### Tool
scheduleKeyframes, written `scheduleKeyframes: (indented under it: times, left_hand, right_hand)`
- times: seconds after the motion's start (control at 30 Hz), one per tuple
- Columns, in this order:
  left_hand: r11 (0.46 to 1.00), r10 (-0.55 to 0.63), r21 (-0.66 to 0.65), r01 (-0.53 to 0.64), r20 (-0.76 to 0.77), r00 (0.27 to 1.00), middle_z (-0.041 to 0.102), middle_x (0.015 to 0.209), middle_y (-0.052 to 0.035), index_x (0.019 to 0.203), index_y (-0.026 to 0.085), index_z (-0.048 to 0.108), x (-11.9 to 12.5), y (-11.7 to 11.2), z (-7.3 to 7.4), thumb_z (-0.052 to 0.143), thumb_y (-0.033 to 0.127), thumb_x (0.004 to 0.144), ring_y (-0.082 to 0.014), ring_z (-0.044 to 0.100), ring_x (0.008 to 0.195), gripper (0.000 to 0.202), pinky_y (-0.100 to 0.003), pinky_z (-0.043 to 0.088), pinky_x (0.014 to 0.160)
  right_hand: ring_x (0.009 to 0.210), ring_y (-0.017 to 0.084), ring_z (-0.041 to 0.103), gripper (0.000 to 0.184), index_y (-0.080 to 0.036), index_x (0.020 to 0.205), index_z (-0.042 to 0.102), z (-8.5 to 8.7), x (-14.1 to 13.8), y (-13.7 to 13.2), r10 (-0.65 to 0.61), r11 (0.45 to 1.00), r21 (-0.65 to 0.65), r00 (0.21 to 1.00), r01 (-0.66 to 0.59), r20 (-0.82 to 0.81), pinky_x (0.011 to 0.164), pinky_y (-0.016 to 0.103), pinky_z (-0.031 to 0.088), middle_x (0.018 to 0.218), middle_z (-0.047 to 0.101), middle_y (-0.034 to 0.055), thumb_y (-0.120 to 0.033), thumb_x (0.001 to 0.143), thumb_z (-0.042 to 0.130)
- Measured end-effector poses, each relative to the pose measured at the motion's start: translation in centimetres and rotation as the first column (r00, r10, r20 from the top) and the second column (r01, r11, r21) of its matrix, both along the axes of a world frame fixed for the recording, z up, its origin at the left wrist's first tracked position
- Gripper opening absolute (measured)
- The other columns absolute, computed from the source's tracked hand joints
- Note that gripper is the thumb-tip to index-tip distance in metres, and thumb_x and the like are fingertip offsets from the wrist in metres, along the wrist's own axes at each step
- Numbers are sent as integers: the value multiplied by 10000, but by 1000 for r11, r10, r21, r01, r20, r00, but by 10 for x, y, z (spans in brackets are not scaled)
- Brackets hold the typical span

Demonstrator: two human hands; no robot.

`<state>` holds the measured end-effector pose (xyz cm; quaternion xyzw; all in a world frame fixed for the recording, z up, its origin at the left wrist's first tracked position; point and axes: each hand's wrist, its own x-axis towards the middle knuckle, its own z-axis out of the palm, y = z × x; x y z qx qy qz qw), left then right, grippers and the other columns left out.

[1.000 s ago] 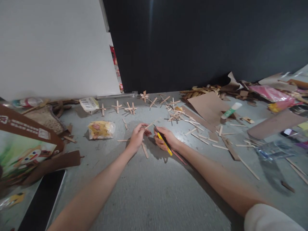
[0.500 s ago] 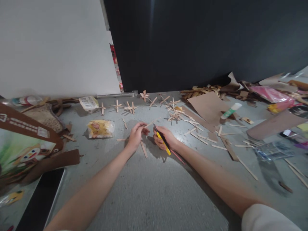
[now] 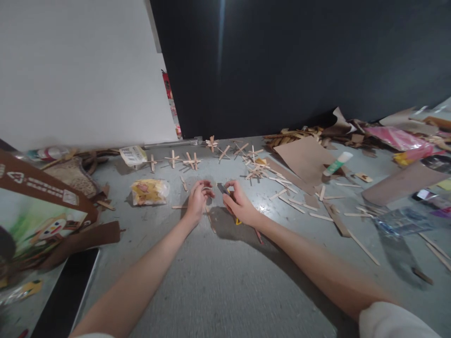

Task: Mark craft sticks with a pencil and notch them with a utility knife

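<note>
My left hand is curled just left of centre, above the table, its fingertips closed round a thin craft stick that is mostly hidden and blurred. Facing it, my right hand grips a yellow and black utility knife, its dark end pointing at the left fingertips. Under the left hand, a craft stick lies slanted on the grey tabletop, and another pale stick pokes out to the left. Below the right wrist, a thin reddish stick-like thing shows in part.
Crossed-stick stars line the back, beside a pile of loose craft sticks. A yellow packet and a phone-like dark slab lie left. Rightward are cardboard, a glue stick, a cardboard tube and clear plastic packaging.
The knife has turned in my right hand, its dark end now towards the left fingers and less of its yellow body showing. The stick in my left hand is less visible.
</note>
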<state>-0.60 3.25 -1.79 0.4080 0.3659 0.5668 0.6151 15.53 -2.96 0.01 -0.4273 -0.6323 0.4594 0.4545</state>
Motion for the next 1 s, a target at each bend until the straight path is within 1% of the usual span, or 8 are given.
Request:
scheduleKeyframes:
  times: [0.07, 0.13, 0.23, 0.33, 0.43, 0.6, 0.8, 1.0]
  left_hand:
    - [1000, -4, -15, 4, 15, 1000, 646, 787, -24, 845, 195, 649, -1, 1, 2, 535, 268, 857, -128, 592, 588, 136, -261, 478, 585]
    - [1000, -14, -26, 15, 24, 1000, 664, 805, -37, 862, 187, 685, -2, 1, 4, 535, 271, 858, -129, 593, 594, 172, -264, 480, 588]
    - [999, -41, -30, 41, 25, 999, 669, 797, -45, 864, 172, 737, -2, -1, 7, 556, 264, 852, -130, 597, 610, 204, -259, 478, 585]
    - [998, -60, -28, 61, 18, 998, 651, 740, -43, 871, 156, 770, -1, -2, 8, 594, 272, 855, -140, 615, 649, 211, -249, 476, 589]
    - [997, -70, -28, 70, 6, 998, 665, 732, -50, 901, 151, 778, -1, -4, 8, 621, 299, 867, -146, 630, 670, 219, -243, 479, 593]
    - [1000, -13, -5, 13, 8, 1000, 647, 713, -31, 868, 165, 739, -1, -2, 3, 609, 312, 876, -141, 627, 647, 196, -237, 476, 567]
    - [999, 33, -4, -33, -11, 999, 639, 726, -18, 829, 197, 651, -1, 0, 0, 545, 285, 884, -142, 627, 653, 148, -252, 483, 601]
    - [1000, 14, 1, -14, -63, 998, 629, 730, -18, 827, 201, 619, -1, -2, 1, 530, 256, 864, -135, 587, 593, 111, -273, 466, 613]
  right_hand:
    - [500, 147, 435, 227, -252, 1141, 344, 4, 2, -1, -91, 991, 114, 975, 68, 204, 521, 244, 316, 615, 415, -106, -376, 989, 458]
    - [563, 179, 504, 202, -228, 1150, 353, 9, 5, 0, -154, 979, 187, 902, 84, 403, 569, 266, 321, 646, 475, -69, -327, 989, 427]
    - [610, 220, 578, 196, -193, 1171, 368, 18, 9, 0, -168, 976, 215, 767, 40, 619, 586, 284, 307, 700, 595, 7, -295, 1004, 377]
    - [611, 236, 609, 206, -166, 1196, 380, 28, 11, 0, -170, 975, 221, 636, 0, 753, 572, 291, 273, 757, 676, 74, -262, 1018, 340]
    - [623, 238, 629, 213, -149, 1210, 388, 36, 13, 0, -171, 977, 212, 552, -10, 816, 562, 293, 249, 788, 709, 104, -238, 1024, 334]
    - [645, 236, 644, 236, -139, 1239, 407, 46, 17, 0, -164, 978, 205, 469, -37, 868, 562, 296, 238, 821, 728, 119, -246, 1043, 329]
    - [700, 243, 659, 257, -170, 1261, 482, 65, 31, -5, -34, 986, 85, 324, -143, 945, 589, 282, 278, 842, 723, 121, -263, 1041, 387]
    - [649, 222, 641, 245, -176, 1120, 633, 84, 37, -14, 105, 957, -50, 178, -287, 979, 571, 283, 293, 805, 694, 106, -210, 995, 425]
